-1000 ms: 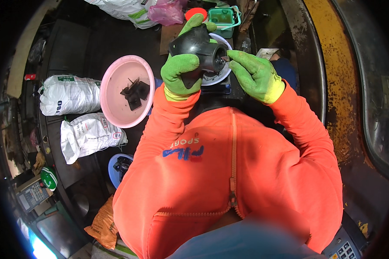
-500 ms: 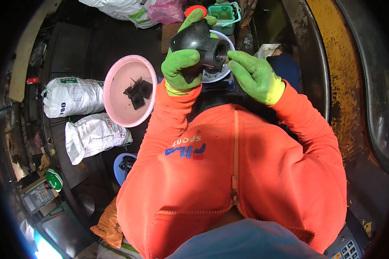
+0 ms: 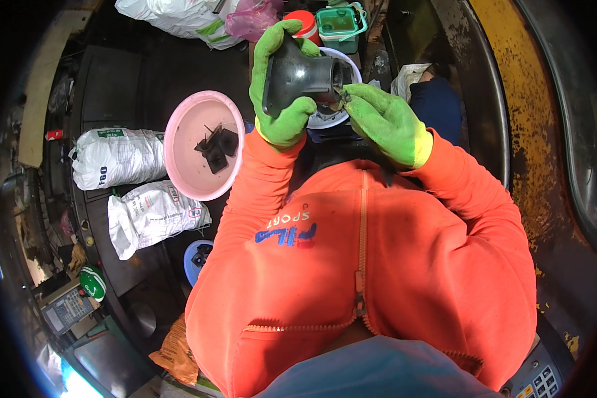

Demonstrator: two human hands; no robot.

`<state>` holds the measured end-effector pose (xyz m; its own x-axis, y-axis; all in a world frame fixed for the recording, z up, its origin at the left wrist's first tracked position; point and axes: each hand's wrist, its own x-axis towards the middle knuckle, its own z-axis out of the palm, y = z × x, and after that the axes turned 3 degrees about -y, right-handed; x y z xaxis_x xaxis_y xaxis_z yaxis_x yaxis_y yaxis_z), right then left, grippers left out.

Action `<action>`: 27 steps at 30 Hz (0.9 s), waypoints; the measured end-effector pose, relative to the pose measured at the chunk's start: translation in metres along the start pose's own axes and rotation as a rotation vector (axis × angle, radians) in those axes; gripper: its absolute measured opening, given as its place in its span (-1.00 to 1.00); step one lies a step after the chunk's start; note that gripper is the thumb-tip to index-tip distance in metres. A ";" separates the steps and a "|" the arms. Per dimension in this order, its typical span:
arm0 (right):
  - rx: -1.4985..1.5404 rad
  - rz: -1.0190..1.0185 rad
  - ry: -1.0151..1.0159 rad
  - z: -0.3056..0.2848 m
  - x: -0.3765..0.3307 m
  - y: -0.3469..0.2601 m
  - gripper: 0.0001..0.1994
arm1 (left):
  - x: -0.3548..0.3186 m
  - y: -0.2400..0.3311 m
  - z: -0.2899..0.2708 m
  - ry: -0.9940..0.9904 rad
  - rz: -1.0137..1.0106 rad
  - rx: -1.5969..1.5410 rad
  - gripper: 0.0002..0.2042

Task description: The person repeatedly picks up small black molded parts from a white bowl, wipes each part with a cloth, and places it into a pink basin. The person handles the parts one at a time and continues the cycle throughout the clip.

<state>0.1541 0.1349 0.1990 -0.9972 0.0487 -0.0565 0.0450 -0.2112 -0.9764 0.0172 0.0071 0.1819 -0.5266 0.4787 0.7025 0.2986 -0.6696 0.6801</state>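
Observation:
My left hand point(image 3: 285, 121), in a green glove, grips a black funnel-shaped plastic part point(image 3: 302, 74). Its wide flange faces left against my palm, and its narrower open end points right. My right hand point(image 3: 390, 124), gloved alike, pinches at the lower edge of that open end. A small thin piece shows at its fingertips, too small to name. Below the part, a pale basin point(image 3: 353, 60) is partly hidden by my hands. To the left, a pink basin point(image 3: 179, 142) holds several black plastic pieces point(image 3: 217, 147).
Two white sacks point(image 3: 119, 158) lie left of the pink basin, near a blue basin point(image 3: 191, 262) with dark parts. At the top stand a teal container point(image 3: 338, 26), a red-lidded tub point(image 3: 302, 25) and a pink bag point(image 3: 253, 21). A rusty yellow machine frame point(image 3: 511, 86) rises at right.
The black part has turned in my left hand, so its flange now stands more upright at the left. My right fingertips have moved slightly down along the open end's rim.

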 end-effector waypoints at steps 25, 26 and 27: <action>0.356 0.074 0.007 -0.026 0.067 0.011 -0.66 | -0.028 -0.020 -0.051 0.373 -0.304 -0.955 -0.29; 0.315 0.092 0.054 -0.027 0.071 0.019 -0.67 | -0.033 -0.018 -0.058 0.331 -0.332 -1.005 -0.28; 0.300 0.076 0.023 -0.032 0.076 0.027 -0.67 | -0.040 -0.015 -0.067 0.282 -0.359 -1.045 -0.28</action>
<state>0.0819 0.1640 0.1621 -0.9899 0.0431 -0.1349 0.0963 -0.4935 -0.8644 -0.0197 -0.0397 0.1296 -0.6477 0.6816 0.3404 -0.6445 -0.7285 0.2323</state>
